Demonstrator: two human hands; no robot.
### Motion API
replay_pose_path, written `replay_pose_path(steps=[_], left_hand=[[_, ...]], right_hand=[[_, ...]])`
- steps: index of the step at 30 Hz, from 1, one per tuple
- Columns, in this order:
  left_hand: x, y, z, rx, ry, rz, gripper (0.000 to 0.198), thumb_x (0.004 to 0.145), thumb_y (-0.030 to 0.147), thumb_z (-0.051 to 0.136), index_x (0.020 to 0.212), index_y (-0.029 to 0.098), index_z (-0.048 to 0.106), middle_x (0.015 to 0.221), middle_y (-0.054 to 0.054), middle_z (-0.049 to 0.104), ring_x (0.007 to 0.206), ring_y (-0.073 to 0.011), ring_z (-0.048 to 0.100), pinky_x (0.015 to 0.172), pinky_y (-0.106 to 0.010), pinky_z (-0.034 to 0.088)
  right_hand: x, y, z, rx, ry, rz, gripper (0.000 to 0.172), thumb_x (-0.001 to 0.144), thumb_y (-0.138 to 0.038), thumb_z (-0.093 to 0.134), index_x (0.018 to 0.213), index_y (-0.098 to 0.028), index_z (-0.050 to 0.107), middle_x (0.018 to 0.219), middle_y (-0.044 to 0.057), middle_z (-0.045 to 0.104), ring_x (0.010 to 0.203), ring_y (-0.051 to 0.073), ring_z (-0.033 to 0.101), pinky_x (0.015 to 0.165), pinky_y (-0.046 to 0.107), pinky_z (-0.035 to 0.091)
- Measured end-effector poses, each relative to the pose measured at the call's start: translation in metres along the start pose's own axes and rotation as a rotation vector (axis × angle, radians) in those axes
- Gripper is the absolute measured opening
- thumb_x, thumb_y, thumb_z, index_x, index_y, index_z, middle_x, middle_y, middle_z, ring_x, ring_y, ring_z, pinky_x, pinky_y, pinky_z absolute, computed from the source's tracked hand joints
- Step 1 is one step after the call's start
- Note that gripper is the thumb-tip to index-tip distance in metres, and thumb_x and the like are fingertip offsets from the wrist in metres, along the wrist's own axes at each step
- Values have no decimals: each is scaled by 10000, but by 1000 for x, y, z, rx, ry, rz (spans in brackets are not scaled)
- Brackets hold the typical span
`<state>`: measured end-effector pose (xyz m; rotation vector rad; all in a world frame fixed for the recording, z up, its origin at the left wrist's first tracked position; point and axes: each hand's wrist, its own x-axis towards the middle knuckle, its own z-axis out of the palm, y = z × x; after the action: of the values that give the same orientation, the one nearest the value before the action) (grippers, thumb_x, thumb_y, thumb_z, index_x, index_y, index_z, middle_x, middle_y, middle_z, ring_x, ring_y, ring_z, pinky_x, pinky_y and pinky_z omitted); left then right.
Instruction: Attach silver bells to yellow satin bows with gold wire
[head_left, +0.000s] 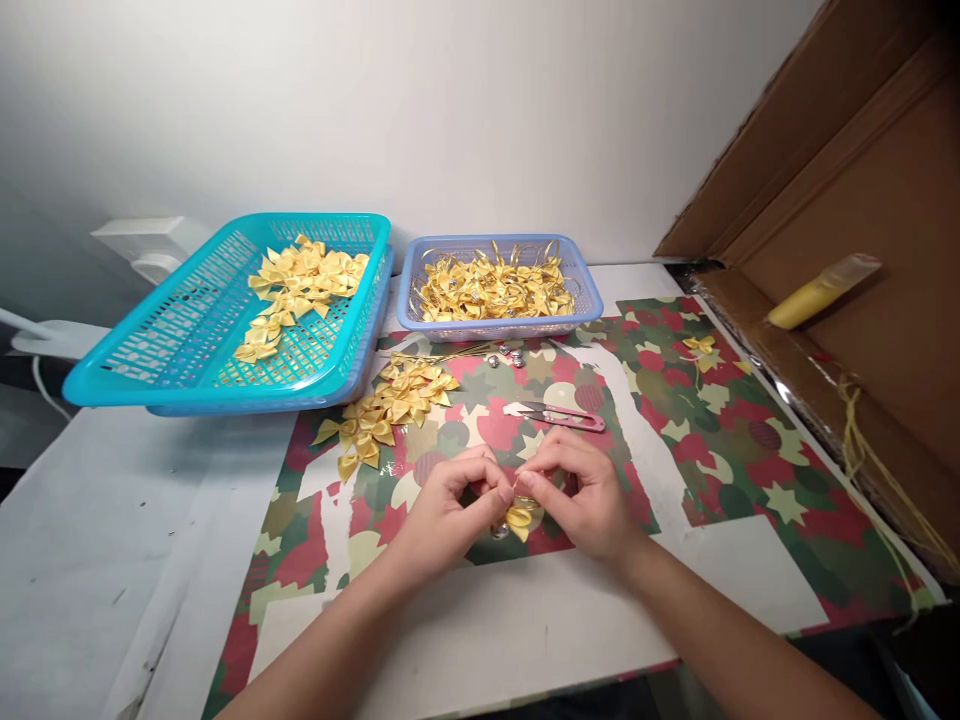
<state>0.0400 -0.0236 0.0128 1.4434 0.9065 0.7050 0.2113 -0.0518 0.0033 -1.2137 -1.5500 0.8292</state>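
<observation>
Near the front of the table, my left hand (466, 505) and my right hand (574, 490) meet with their fingertips pinched close together. Between them runs a thin gold cord (516, 484), gripped at the fingertips of both hands. A yellow ribbon bow (519, 522) hangs just below, with a silver bell (499, 530) beside it under my left fingers. How the cord joins the bow is hidden by my fingers. Just beyond my right hand lie pink-handled thread snips (562, 416). A pile of yellow bows (397, 405) is spread beyond my left hand.
A turquoise basket (142, 350) with loose bows stands at the left. Behind, a lilac basket (501, 328) holds bows with gold cords. Several silver bells (517, 358) lie before it. A cardboard wall (862, 200) with a yellow tube (821, 292) bounds the right side.
</observation>
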Motion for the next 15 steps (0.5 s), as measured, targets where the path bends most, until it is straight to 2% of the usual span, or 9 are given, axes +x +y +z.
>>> replay_pose_path(steps=[4,10,15], left_hand=[[-2,-2,1,-25,0,2,279,820,354,628,611,171,607,622,7,471,591,-119,454,530,-244,380],[-1,-8,4,-144,131,-10,193,747,369,730,688,186,751,617,17,444,551,-97,428,489,-228,360],[-1,-7,7,-121,182,24,116,738,331,746,728,230,799,588,19,456,532,-88,440,478,-220,367]], right_hand=[[-1,0,2,-55,5,-39,155,808,-140,609,679,-210,658,650,-9,545,630,134,511,549,272,379],[-3,2,4,-157,65,-178,133,812,-151,593,736,-214,683,629,-9,542,621,143,495,601,308,384],[-4,2,4,-195,104,-230,141,808,-147,582,757,-223,689,621,-13,540,607,143,479,614,321,379]])
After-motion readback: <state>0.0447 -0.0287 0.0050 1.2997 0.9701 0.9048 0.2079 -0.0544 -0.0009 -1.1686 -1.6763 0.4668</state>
